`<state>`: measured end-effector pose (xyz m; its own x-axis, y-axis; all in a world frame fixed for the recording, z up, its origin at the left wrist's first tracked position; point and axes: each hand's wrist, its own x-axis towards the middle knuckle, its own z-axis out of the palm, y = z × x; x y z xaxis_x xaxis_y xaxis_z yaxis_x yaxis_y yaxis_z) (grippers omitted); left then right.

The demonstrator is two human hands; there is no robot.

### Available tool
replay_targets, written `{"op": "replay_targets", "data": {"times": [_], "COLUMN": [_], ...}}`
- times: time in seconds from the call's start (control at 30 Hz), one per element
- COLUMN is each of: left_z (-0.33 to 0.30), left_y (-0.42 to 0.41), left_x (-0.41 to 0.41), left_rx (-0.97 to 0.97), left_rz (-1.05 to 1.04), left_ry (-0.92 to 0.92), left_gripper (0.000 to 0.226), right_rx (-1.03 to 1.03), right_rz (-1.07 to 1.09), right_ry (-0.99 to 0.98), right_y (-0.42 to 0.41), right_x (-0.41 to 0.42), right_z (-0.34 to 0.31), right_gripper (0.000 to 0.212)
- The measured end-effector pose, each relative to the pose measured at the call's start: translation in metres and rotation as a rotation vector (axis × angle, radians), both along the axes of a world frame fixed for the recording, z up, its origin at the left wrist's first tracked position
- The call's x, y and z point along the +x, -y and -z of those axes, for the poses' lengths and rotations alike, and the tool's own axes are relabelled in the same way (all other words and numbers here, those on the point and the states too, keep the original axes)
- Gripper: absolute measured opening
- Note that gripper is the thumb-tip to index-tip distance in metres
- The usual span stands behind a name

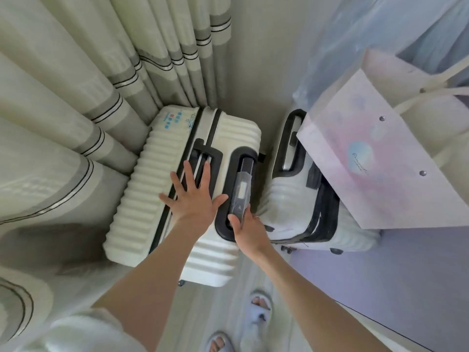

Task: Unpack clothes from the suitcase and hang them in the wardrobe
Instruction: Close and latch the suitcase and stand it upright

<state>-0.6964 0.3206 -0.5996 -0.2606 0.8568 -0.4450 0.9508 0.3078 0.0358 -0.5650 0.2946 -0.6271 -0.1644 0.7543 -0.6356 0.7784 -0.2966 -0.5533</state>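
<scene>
Beside the curtains (76,92), white suitcase (157,189) upright, my left hand (193,196) flat with fingers spread on its top, my right hand (250,232) grasping its plastic-wrapped telescopic handle (242,191), second suitcase (299,199) right.

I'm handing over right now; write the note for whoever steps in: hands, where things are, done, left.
Left hand: open, flat on top of the white suitcase.
Right hand: grips the pull handle, which is in plastic wrap.
Suitcase stands upright and closed by the curtain; a second suitcase beside it carries a paper bag.
Done: nothing unpacked.
Left: open the suitcase, take out the clothes, hang them. Wardrobe not in view.
</scene>
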Motion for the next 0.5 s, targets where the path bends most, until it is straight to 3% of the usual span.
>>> {"op": "replay_targets", "data": {"times": [0.1,0.23,0.5], "left_z": [0.000,0.000,-0.003], "left_y": [-0.033,-0.074,-0.138], "left_x": [0.000,0.005,0.015], "left_rx": [-0.004,-0.008,-0.030], "left_rz": [0.003,-0.002,-0.013], "left_ry": [-0.003,0.017,0.057], "left_gripper": [0.079,0.080,0.080], "right_rx": [0.029,-0.007,0.009], "right_rz": [-0.043,0.095,0.202], "right_ry": [0.068,0.024,0.063], "right_y": [-0.038,-0.089,-0.145], "right_x": [0.000,0.006,0.009], "right_z": [-0.006,-0.018,-0.028], "right_gripper": [0.066,0.047,0.032]}}
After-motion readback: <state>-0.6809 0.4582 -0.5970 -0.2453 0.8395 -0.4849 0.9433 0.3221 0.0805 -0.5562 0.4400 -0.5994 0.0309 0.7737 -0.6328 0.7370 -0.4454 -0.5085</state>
